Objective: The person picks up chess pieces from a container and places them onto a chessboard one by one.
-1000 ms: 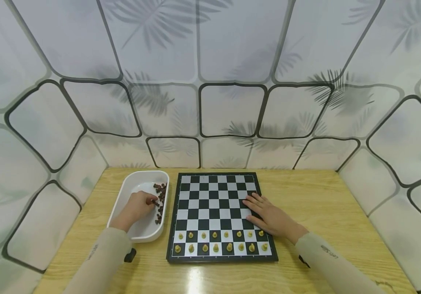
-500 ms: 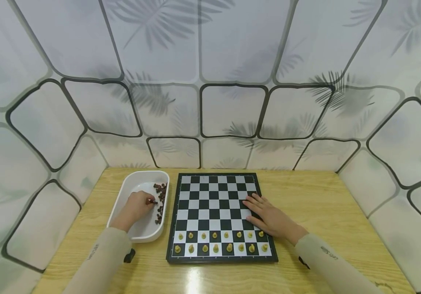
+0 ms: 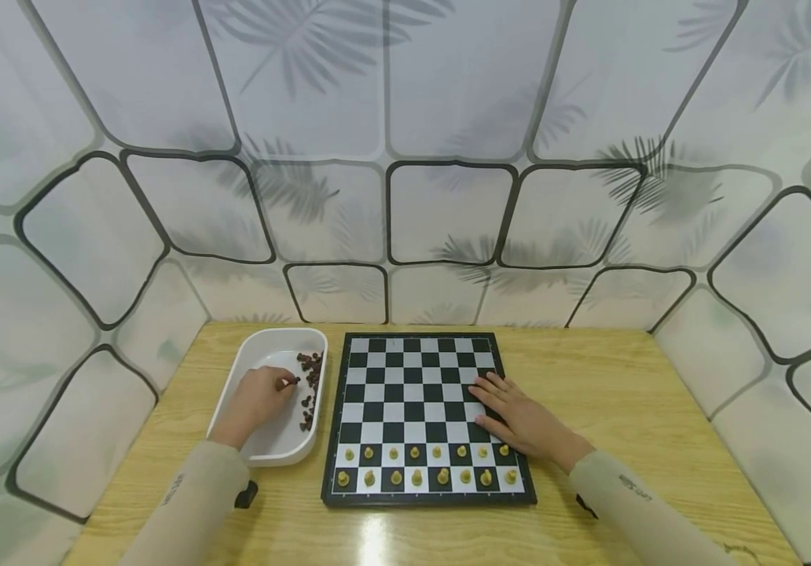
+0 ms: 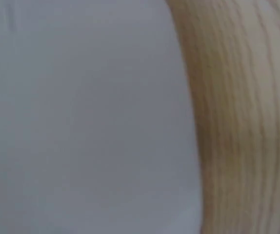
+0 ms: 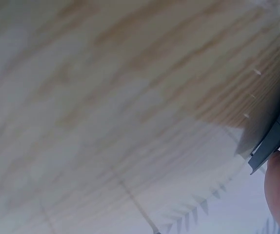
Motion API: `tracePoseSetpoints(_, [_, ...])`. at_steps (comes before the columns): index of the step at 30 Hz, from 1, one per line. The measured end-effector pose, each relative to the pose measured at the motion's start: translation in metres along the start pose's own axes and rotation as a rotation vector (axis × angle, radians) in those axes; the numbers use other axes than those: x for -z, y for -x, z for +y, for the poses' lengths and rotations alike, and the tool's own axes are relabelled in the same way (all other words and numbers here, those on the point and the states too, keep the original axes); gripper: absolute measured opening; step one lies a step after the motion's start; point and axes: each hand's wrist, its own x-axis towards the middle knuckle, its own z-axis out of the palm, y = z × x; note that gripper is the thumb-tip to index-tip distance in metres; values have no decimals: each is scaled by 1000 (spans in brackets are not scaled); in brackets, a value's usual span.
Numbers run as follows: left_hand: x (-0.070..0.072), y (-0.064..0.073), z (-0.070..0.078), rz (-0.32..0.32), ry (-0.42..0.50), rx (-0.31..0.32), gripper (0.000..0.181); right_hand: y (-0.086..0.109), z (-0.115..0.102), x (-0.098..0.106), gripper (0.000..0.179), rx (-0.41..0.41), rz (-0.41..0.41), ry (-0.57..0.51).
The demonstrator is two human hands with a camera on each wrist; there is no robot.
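Over the white plastic tray [image 3: 282, 436], the left hand [image 3: 258, 398] pinches a dark chess piece [image 3: 297, 380] beside loose dark pieces [image 3: 314, 366]; the right hand [image 3: 522, 417] rests, fingers extended, on the right side of the chessboard [image 3: 412, 389].

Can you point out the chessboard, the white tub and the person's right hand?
Chessboard [image 3: 414, 411]: head view, a bare dark square near its middle.
White tub [image 3: 281, 457]: head view, its near wall.
Right hand [image 3: 521, 417]: head view, its back.
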Motion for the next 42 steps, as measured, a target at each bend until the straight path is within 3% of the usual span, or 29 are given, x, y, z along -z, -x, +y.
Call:
tracePoseSetpoints(9, [9,-10,18,171,76,-79,18,1,2,-1,63,2,1,-6])
tracePoseSetpoints(19, [15,-25,55,229,98,-161,24,0,0,0,63,4,-1,-16])
tracePoseSetpoints(28, [14,-43,78,191,181,-128,22,-1,0,1,63,7,4,-13])
tracePoseSetpoints(36, [6,-60,93,163,238,-159,22,-1,1,-1,63,1,5,-20])
tracePoseSetpoints(42, [-3,-73,109,104,270,-144,23,0,1,-2,63,-3,6,-10])
